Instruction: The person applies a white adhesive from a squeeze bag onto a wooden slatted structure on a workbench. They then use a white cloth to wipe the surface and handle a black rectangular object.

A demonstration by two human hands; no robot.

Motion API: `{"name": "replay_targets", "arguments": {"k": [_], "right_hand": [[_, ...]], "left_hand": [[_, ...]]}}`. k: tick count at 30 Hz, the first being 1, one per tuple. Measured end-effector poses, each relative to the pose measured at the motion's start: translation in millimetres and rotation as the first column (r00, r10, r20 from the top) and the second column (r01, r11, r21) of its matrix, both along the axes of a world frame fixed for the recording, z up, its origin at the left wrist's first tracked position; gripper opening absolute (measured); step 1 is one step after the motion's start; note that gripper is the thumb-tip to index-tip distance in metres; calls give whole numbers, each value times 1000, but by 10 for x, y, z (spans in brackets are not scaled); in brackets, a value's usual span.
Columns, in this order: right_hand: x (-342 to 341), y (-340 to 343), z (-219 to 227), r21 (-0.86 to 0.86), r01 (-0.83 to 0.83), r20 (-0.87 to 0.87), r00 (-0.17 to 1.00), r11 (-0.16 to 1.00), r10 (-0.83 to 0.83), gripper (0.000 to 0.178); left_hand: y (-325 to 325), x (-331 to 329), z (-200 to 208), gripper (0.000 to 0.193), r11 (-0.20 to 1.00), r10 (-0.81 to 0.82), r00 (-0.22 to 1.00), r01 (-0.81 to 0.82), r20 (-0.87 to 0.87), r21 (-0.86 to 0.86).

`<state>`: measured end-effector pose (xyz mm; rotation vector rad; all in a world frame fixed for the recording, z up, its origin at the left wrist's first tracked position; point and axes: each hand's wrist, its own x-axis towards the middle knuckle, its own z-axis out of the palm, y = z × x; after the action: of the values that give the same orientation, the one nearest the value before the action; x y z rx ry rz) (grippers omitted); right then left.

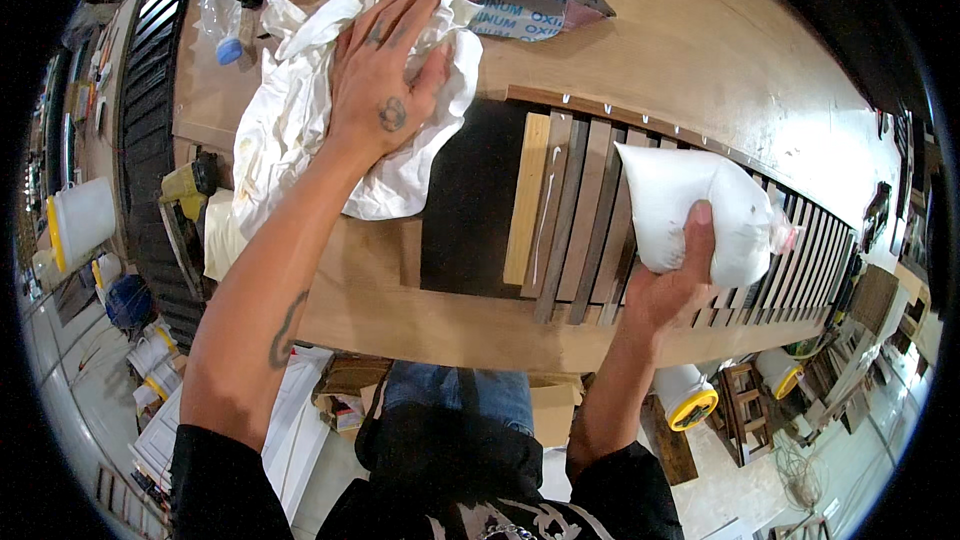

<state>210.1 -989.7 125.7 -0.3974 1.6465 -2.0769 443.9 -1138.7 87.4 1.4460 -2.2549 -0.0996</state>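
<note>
2 hands, well apart. Right hand (672, 285) clamped on a white bag (662, 210), thumb across its near face, bag above the middle of the slats (588, 200); pointed end toward the slats' left end, gathered end toward their right. Left hand (380, 90) laid over a crumpled cloth (290, 130), past the slats' left end; whether the fingers grip or only press, cannot tell.

Progress, judged from how things lie: slats set out in a spaced row, so layout looks largely done. At least 4 white dabs (607, 108) on the brown rail (632, 120) along the slats' far ends. 1 white line (547, 205) runs lengthwise near the row's left end, just beside a pale strip (527, 200). No such line made out on the slats just right of it; those look bare, probably what is left.

Hard to make out: bag covers a stretch of slats; right fingers hidden behind it. Bag's pointed tip: open or sealed, not clear. Black patch (470, 230) just left of the slats: board or opening, cannot tell. Cloth hides some bench (720, 40) and 1 end of a printed sheet (530, 10) beyond the slats' left end. Rightmost slats crowd into thin bands; count uncertain.
</note>
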Motion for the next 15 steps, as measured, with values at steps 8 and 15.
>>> {"name": "replay_targets", "arguments": {"k": [8, 15], "right_hand": [[29, -115, -23, 119, -34, -67, 997, 992, 42, 55], [18, -114, -37, 159, -76, -120, 988, 984, 96, 56]], "left_hand": [[-20, -4, -20, 47, 1000, -22, 999, 22, -32, -18], [7, -12, 46, 49, 1000, -27, 999, 27, -26, -13]]}}
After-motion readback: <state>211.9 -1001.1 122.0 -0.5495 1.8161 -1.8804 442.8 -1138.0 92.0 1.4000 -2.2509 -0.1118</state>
